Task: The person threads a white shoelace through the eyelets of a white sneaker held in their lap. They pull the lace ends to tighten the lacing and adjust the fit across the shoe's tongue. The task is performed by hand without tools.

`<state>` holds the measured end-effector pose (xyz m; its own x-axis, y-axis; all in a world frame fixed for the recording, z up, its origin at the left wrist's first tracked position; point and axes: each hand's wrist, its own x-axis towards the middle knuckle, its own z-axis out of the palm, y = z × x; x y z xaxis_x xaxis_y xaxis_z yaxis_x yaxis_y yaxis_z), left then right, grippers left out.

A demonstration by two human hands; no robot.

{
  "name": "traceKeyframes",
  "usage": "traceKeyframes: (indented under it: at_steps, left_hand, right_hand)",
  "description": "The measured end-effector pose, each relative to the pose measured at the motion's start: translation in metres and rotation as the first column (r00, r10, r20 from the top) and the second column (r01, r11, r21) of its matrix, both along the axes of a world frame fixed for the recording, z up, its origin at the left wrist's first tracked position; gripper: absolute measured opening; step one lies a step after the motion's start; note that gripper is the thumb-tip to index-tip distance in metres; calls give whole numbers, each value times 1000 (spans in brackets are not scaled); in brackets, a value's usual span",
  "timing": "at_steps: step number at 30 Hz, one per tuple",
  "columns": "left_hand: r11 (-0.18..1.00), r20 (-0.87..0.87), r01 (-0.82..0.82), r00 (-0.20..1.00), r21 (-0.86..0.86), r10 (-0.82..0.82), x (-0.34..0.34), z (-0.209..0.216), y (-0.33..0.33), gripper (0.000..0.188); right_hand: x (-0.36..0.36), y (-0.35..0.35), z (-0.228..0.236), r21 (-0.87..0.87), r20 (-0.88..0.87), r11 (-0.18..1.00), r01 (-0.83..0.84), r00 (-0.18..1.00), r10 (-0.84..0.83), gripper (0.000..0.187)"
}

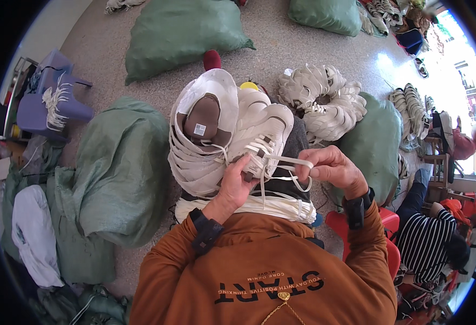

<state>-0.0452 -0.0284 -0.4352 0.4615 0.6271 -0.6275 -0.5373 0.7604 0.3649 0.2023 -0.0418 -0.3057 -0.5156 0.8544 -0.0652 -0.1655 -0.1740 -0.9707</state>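
A cream shoe upper [279,120], partly laced, lies over my lap with its lacing end toward me. My left hand [235,185] grips that end, thumb and fingers beside the eyelets. To the right, my right hand [334,167] pinches a flat white shoelace [288,158] and holds it stretched out from the eyelets. A loop of lace hangs below. Against the upper's left side rests a nested stack of cream shoe uppers [193,172], with a brown lining and a small white label showing. A bundle of white laces [251,211] lies across my lap.
Nested uppers form a ring [325,103] at the far right, beside a green sack [376,146]. More green sacks [121,168] stand left and ahead [184,35]. A purple stool [51,105] is far left. A red stool [390,238] stands by my right elbow; a person in stripes [425,238] sits beyond.
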Motion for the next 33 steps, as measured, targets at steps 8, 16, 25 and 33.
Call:
traceKeyframes:
  at_steps: [8,16,25,33]
  left_hand:
    - [1000,54,-4,999,26,3,-3,9,0,42]
    - [999,48,-31,998,35,30,-1,12,0,41]
    - [999,45,-27,999,23,25,-1,6,-1,42]
    - [1000,65,-22,998,5,22,0,18,3,57]
  right_hand:
    - [35,-21,-27,194,666,976,103,716,-208,11]
    - [42,-50,7,-319,284,942,104,959,-10,19]
    - [50,-53,-15,107,496,888,447,750,-437,12]
    - [43,-67,-56,147,944,977,-151,316,-93,13]
